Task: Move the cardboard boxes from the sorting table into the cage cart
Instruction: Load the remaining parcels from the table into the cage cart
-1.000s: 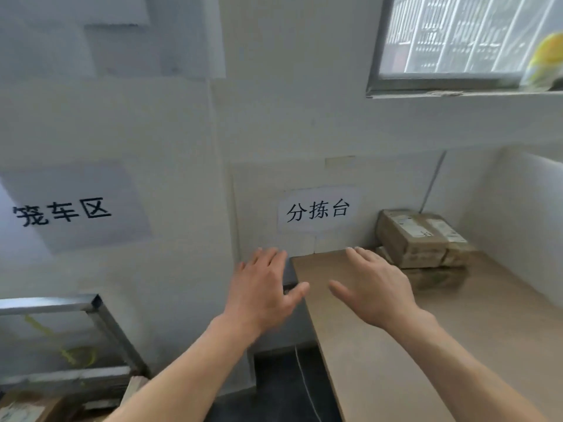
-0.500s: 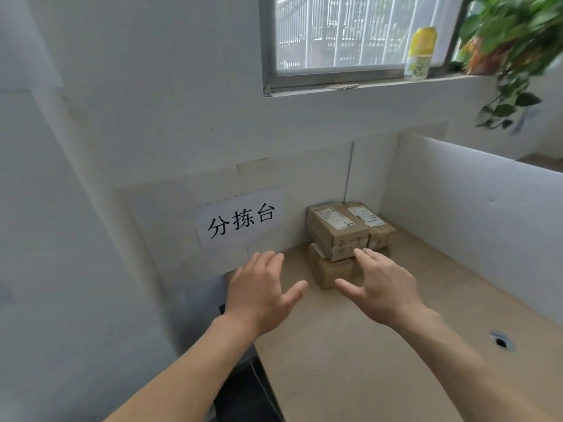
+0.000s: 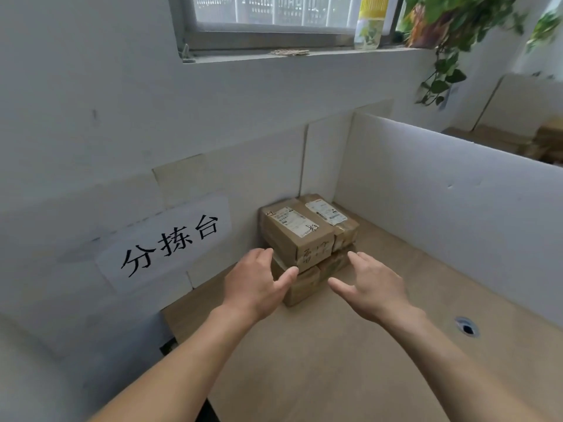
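A small stack of cardboard boxes sits in the back corner of the sorting table (image 3: 350, 360). The top left box (image 3: 297, 231) carries a white label and black scribbles. A second labelled box (image 3: 332, 217) lies beside it on the right. Both rest on a lower box (image 3: 307, 284). My left hand (image 3: 254, 284) hovers open just left of the stack, thumb near the lower box. To the right of the stack's front, my right hand (image 3: 371, 284) is open, fingers spread. Neither hand holds anything. The cage cart is out of view.
A white divider panel (image 3: 441, 202) walls the table's right side, and a white wall with a paper sign (image 3: 170, 242) stands behind. A cable hole (image 3: 466, 327) is in the tabletop at right. A bottle (image 3: 370, 22) and a plant (image 3: 451, 32) sit on the windowsill.
The view has swung right, away from the cage cart corner, and moved closer to the boxes. Both hands have come forward and now flank the stack.
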### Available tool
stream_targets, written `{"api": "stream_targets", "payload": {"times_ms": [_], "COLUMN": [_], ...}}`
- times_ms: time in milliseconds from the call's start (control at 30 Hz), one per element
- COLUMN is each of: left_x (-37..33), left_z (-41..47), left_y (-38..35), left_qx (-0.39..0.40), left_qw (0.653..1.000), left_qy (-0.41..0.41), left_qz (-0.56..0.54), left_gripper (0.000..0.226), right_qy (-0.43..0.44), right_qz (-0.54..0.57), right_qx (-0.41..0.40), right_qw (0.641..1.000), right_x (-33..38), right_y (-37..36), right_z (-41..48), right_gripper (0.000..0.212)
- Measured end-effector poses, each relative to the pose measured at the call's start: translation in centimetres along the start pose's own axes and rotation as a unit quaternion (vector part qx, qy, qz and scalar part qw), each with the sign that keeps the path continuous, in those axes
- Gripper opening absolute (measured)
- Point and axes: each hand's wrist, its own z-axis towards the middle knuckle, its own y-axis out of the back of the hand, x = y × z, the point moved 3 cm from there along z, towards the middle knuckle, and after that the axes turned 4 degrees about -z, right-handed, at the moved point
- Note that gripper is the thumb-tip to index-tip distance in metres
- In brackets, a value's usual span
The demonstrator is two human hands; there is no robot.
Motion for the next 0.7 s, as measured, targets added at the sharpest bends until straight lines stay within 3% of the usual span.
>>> {"api": "stream_targets", "payload": {"times_ms": [367, 700], "left_x": [3.9, 5.2], "left_z": [11.1, 15.5], "left_y": [-6.1, -9.6], "left_qx": [0.080, 0.092], "left_qw": [0.995, 0.991], "left_qy": [0.050, 0.068], "left_qz": [-0.043, -0.076], "left_gripper": [0.061, 0.061], "right_qy": [-0.047, -0.070], "right_qz": [0.026, 0.076], "right_qx": [0.021, 0.038], "right_qw": [0.998, 0.994], "right_x": [1.8, 1.9], "right_y": [-4.5, -7.0], "right_z": [11.5, 17.2], "right_gripper": [0.058, 0.053]}}
